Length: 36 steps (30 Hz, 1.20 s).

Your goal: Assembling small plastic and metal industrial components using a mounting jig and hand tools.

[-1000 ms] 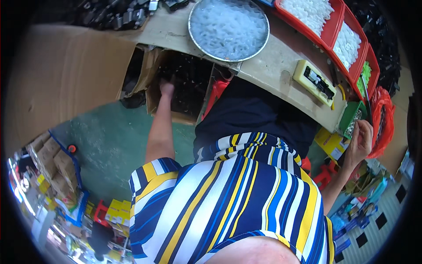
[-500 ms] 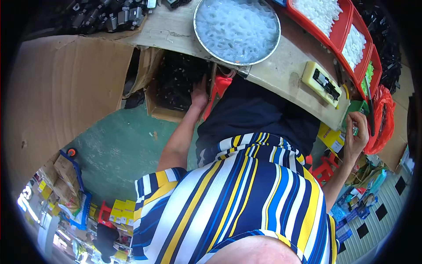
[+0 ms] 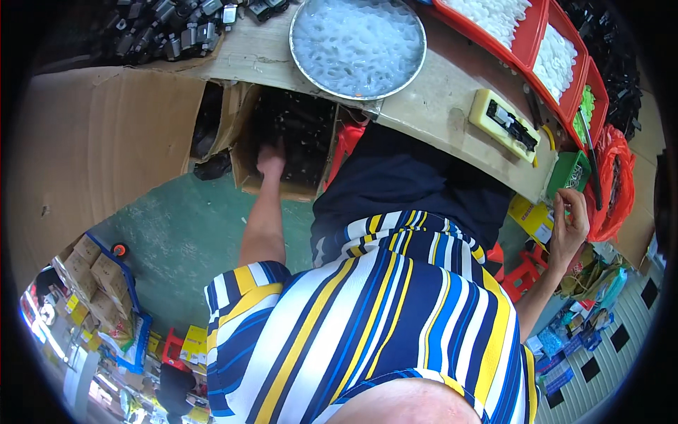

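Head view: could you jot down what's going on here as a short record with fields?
Left hand: reaching down into an open cardboard box of small dark parts under the bench
Right hand: raised at the bench edge, fingers curled; any grip unclear
Bench: round metal tray of clear pieces, red bins of white parts, yellow fixture
Floor: green

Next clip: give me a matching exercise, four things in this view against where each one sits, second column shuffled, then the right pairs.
Things:
1. left hand
2. right hand
3. round metal tray of clear pieces
4. yellow block with a black insert

Places:
A. flat on the tabletop, right of the round tray
B. reaching into the open cardboard box of dark parts under the table
C. at the table's top edge, above the box
D. raised beside the table's right end, near a green box

Pairs: 1-B, 2-D, 3-C, 4-A
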Each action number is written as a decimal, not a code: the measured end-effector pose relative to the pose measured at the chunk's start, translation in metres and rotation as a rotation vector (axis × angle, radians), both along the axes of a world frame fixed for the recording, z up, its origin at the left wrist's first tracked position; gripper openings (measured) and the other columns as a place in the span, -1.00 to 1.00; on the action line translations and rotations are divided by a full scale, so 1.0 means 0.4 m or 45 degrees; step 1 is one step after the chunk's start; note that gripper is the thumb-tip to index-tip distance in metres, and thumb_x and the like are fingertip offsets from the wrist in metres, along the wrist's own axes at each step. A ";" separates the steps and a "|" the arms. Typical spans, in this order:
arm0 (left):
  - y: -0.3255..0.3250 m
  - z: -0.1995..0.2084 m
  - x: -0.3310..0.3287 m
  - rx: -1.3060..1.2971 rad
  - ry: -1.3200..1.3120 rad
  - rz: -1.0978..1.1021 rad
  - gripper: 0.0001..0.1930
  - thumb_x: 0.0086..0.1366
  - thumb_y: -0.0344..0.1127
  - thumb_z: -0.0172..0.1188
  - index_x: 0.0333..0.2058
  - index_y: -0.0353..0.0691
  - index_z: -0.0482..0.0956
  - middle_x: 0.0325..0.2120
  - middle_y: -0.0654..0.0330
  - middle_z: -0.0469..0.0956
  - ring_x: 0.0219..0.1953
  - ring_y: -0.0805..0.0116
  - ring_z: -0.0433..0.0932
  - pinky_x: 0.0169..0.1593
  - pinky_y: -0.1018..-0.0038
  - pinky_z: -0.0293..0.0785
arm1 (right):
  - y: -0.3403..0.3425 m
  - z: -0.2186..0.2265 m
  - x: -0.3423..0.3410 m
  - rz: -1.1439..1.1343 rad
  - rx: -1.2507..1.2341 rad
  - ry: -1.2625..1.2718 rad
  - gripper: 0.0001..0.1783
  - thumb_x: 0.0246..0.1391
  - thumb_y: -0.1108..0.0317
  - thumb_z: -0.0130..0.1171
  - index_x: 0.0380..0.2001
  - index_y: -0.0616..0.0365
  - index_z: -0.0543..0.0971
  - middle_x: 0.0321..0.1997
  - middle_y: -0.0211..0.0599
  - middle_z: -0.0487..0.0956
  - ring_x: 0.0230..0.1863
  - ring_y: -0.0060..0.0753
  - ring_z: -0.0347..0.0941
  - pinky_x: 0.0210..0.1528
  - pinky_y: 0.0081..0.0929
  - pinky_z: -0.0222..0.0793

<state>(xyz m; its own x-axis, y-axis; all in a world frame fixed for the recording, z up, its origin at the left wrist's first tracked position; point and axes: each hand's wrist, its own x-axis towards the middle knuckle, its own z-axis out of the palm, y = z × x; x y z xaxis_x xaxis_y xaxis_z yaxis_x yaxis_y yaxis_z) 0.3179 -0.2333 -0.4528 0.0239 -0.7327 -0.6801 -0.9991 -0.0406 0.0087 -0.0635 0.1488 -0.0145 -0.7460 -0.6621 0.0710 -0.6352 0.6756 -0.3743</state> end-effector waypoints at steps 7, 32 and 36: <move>0.090 -0.016 0.073 -0.086 -0.030 -0.234 -0.36 0.16 0.31 0.18 0.01 -0.07 0.61 -0.10 -0.16 0.60 -0.02 -0.11 0.58 0.04 0.09 0.53 | 0.017 -0.017 -0.005 -0.041 -0.010 -0.021 -0.89 0.12 0.63 0.21 -0.26 0.32 0.55 -0.29 -0.28 0.54 -0.25 -0.47 0.48 -0.18 -0.55 0.38; -0.061 -0.088 -0.062 0.003 0.040 -0.503 -0.21 0.26 0.09 0.09 0.40 0.00 0.07 0.39 -0.03 0.06 0.40 -0.02 0.12 0.31 0.05 0.26 | 0.021 -0.006 -0.023 -0.077 0.008 -0.002 -0.87 0.10 0.66 0.20 -0.26 0.32 0.56 -0.30 -0.27 0.55 -0.24 -0.49 0.49 -0.17 -0.55 0.39; -0.142 -0.040 0.148 -0.181 0.120 -0.553 -0.33 0.19 -0.09 0.18 0.26 -0.22 0.33 0.04 -0.12 0.51 0.03 -0.03 0.56 0.07 0.20 0.51 | 0.034 -0.016 -0.059 -0.148 -0.096 0.145 -0.88 0.13 0.62 0.20 -0.24 0.29 0.57 -0.26 -0.29 0.56 -0.22 -0.49 0.49 -0.16 -0.56 0.39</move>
<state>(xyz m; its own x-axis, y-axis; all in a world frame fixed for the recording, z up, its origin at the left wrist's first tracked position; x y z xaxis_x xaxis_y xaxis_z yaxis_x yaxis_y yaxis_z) 0.3771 -0.2900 -0.4688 -0.3627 -0.7474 -0.5566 -0.9180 0.3892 0.0756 -0.0870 0.1625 -0.0208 -0.8016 -0.5615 0.2055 -0.5956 0.7195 -0.3572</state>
